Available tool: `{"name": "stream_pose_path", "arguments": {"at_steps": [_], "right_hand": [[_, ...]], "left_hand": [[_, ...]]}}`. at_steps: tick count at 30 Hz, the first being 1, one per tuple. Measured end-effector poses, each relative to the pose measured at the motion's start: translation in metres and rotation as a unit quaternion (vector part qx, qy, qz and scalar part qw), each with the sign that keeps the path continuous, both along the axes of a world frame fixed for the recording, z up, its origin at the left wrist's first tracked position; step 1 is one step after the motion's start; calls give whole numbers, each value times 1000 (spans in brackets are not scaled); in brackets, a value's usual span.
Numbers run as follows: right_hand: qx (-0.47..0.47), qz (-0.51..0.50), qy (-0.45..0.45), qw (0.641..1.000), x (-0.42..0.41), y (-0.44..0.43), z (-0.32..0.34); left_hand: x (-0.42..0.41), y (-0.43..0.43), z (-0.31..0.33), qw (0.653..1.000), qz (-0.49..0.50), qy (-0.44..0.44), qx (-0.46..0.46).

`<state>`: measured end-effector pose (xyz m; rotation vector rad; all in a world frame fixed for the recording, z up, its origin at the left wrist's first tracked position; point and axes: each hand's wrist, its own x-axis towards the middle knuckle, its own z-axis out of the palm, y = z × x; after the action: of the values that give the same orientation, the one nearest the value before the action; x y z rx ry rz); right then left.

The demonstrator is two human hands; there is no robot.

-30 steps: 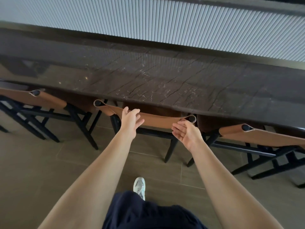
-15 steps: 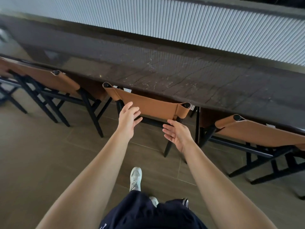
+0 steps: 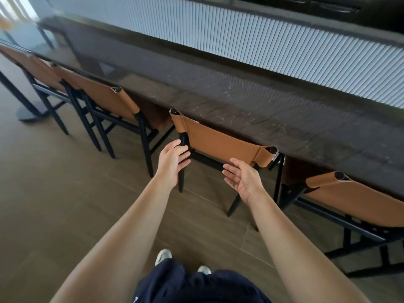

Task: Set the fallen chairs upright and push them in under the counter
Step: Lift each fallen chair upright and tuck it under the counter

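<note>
hands spread, left hand [image 3: 172,161] at the chair post [image 3: 184,138], right hand [image 3: 243,178] under backrest [image 3: 218,142].

We have four chairs upright in a row along the near edge of the counter [image 3: 240,101], seats under it. Middle chair [image 3: 218,141] is straight ahead of us, left chair [image 3: 109,101] beside it, far-left chair [image 3: 32,66] beyond that, right chair [image 3: 354,200] on the other side. Ribbed panel [image 3: 284,47] runs behind the counter. Pedestal base [image 3: 28,112] sits on the floor [image 3: 54,193], left of the far-left chair. Our left hand [image 3: 172,160] is at the middle chair's left post, right hand [image 3: 244,178] just below the backrest's right end.
</note>
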<state>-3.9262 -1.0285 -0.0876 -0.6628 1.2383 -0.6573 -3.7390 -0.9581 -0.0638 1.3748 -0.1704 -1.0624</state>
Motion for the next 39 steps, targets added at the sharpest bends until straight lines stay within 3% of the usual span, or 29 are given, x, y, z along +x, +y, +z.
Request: {"name": "stream_pose_path", "arguments": {"at_steps": [9,23,39], "right_hand": [[-6,29,-15,999,91,15,11],[13,36,-58,998,301,59,15],[37,66,-80,994,469,-17,3]], "left_hand": [[90,35,-1,998,47,19,-22],[289,94,12,996,83,-6,-16],[444,12,4,994,112,8,7]]}}
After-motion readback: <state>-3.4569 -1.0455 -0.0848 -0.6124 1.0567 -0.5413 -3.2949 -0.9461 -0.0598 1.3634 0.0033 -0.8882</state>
